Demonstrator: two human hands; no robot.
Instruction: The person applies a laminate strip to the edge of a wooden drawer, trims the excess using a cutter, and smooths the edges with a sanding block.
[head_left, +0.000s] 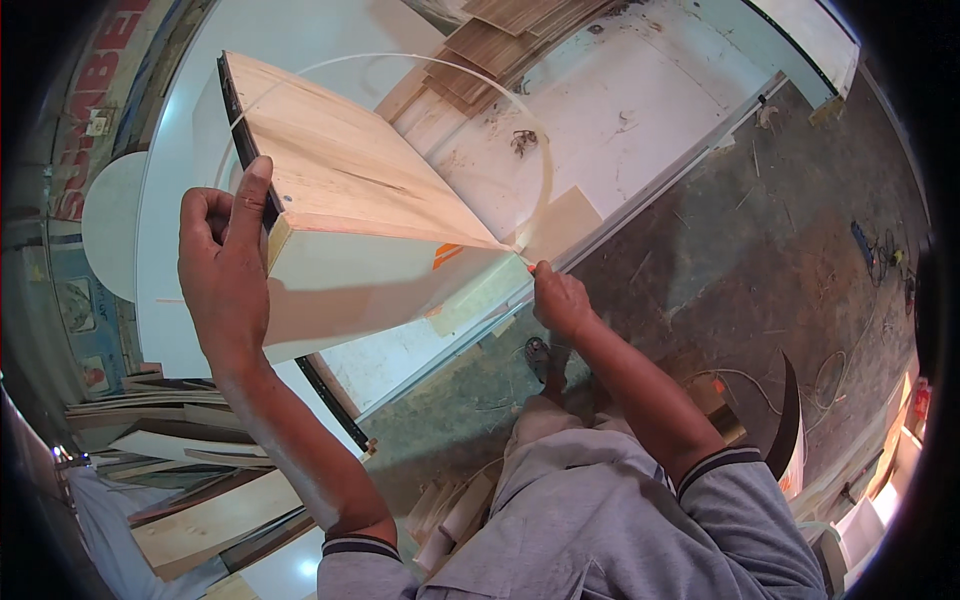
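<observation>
A wooden drawer (320, 140) with a bare-grain side and a white panel (350, 290) stands tilted on the workbench. My left hand (228, 250) grips its upper left corner, the thumb pressed by the black slide rail (232, 100) and the fingers curled. At the panel's right corner, my right hand (562, 300) is closed round a small orange object (531, 268), mostly hidden in the fist; its kind I cannot make out. From that corner a thin pale strip (430, 60) arcs up and over to the drawer's left side.
Brown wood-look boards (500, 40) are stacked on the dusty white surface (640, 110) at the back. Offcuts (180, 440) pile up at lower left. On the concrete floor (700, 260) lie scraps, cords and a tool (862, 245). A curved dark blade-like piece (786, 415) stands at my right.
</observation>
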